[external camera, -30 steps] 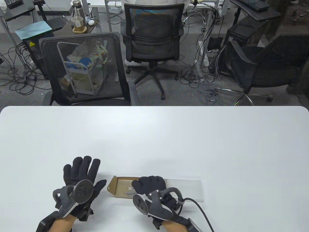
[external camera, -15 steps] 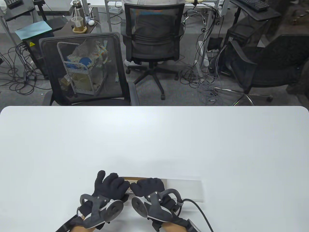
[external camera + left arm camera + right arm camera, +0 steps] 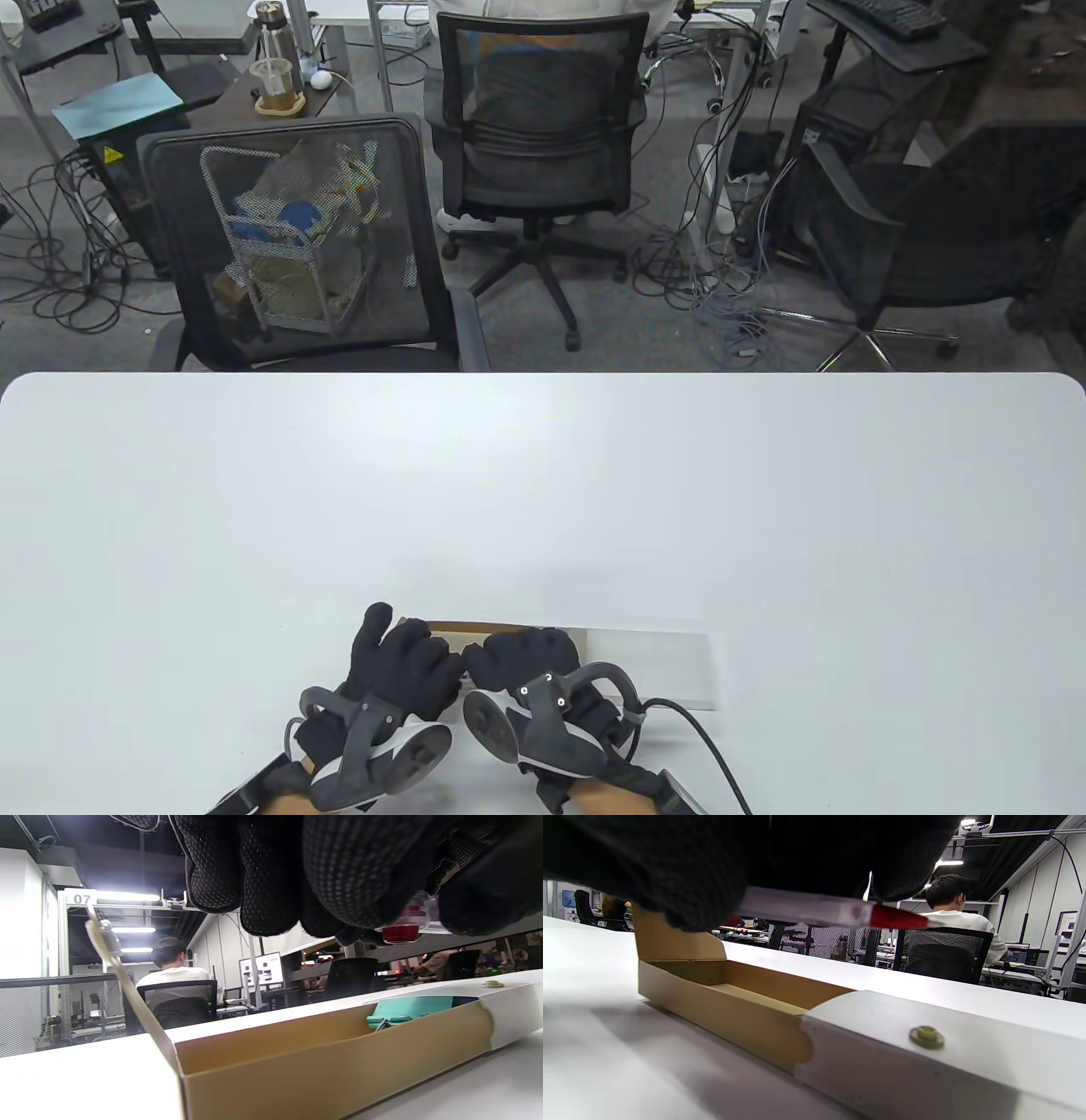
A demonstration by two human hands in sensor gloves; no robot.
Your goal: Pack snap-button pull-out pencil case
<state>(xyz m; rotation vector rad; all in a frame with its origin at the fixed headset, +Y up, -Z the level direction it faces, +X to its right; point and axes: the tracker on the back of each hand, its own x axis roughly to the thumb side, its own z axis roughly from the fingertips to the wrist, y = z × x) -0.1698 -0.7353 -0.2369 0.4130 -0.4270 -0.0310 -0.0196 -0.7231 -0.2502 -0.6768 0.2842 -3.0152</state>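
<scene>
The pencil case lies at the table's near edge: a white sleeve (image 3: 653,671) with its brown drawer (image 3: 475,629) pulled out to the left. My left hand (image 3: 416,654) and right hand (image 3: 519,652) are side by side over the drawer and hide most of it. In the right wrist view, my right fingers hold a clear pen (image 3: 814,909) with a red tip above the drawer (image 3: 721,1005). In the left wrist view, my left fingers curl around the pen's red end (image 3: 401,931). A teal item (image 3: 407,1012) lies in the drawer near the sleeve (image 3: 509,1014).
The sleeve carries a snap stud (image 3: 926,1036). The drawer's end flap (image 3: 114,963) stands up at its left end. A cable (image 3: 713,747) runs from my right wrist to the bottom edge. The white table (image 3: 543,492) stretches away beyond the case; office chairs stand past its far edge.
My left hand has moved right from the bare table onto the drawer's left end, beside the right hand. The right hand has stayed over the drawer. The case has not moved.
</scene>
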